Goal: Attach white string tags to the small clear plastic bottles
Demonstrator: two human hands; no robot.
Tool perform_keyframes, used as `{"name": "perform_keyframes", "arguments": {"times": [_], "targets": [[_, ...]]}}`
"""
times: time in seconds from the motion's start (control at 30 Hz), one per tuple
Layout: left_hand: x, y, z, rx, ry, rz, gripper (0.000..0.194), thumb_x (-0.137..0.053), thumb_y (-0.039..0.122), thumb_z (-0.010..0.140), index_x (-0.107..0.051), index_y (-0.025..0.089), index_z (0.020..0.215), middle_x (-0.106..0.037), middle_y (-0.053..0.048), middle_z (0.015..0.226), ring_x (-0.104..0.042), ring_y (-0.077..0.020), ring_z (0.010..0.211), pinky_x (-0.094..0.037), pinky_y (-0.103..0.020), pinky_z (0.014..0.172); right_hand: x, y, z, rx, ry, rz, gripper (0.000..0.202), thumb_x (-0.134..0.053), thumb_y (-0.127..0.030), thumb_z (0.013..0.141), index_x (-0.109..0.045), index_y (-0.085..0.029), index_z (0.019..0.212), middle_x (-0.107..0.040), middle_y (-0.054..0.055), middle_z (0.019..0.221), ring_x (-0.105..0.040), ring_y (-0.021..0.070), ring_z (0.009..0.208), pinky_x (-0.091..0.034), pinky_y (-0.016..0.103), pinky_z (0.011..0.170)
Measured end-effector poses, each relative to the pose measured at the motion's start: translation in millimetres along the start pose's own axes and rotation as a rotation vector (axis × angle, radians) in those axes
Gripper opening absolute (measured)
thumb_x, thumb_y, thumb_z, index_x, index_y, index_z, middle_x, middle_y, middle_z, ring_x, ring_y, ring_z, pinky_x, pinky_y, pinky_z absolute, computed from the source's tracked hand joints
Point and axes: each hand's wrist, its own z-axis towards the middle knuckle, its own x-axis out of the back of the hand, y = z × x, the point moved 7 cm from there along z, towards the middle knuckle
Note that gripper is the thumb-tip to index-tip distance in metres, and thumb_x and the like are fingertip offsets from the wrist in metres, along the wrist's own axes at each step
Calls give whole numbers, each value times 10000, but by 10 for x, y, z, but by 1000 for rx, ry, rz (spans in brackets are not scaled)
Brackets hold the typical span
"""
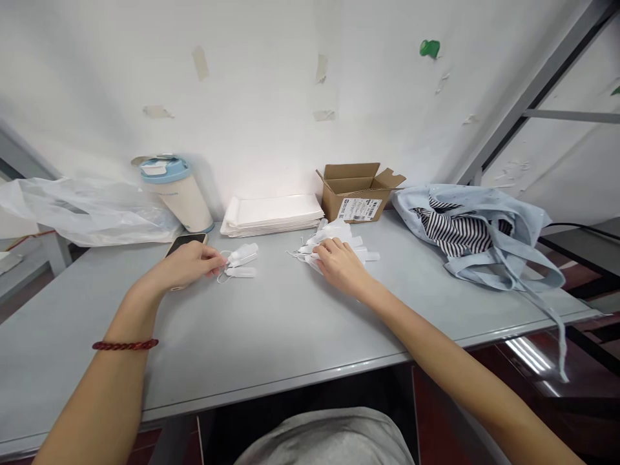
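Near the middle-left of the table, my left hand [196, 263] has its thumb and fingers pinched together at the corded end of a small group of white, narrow plastic pieces [243, 254]. Thin white loops trail from their ends. One more such piece [241, 272] lies just in front of the group. My right hand [339, 263] rests on a larger heap of the same white pieces [339, 230], its fingers bent down and gripping among them. What exactly lies under those fingertips is hidden. A phone [186, 240] is partly covered by my left hand.
Against the wall stand a cup with a blue lid [181, 194], a stack of white envelopes [274, 213] and an open cardboard box [356, 194]. A plastic bag [92, 210] lies left, a light blue cloth bag [484, 239] right. The grey table [271, 342] has its front edge near me.
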Motion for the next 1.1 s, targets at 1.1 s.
{"name": "perform_keyframes", "arguments": {"times": [1.1], "targets": [[-645,552,-71,-329,41,33,415,-493,473,836,-653,161,1057,-707,-93,996,-643,-224,851,-493,-299,685,151,-17,-63,-146,127,959,251,-342,-295,950,-553,-160,962,-577,13,735,-535,139,683,-393,269,659]]}}
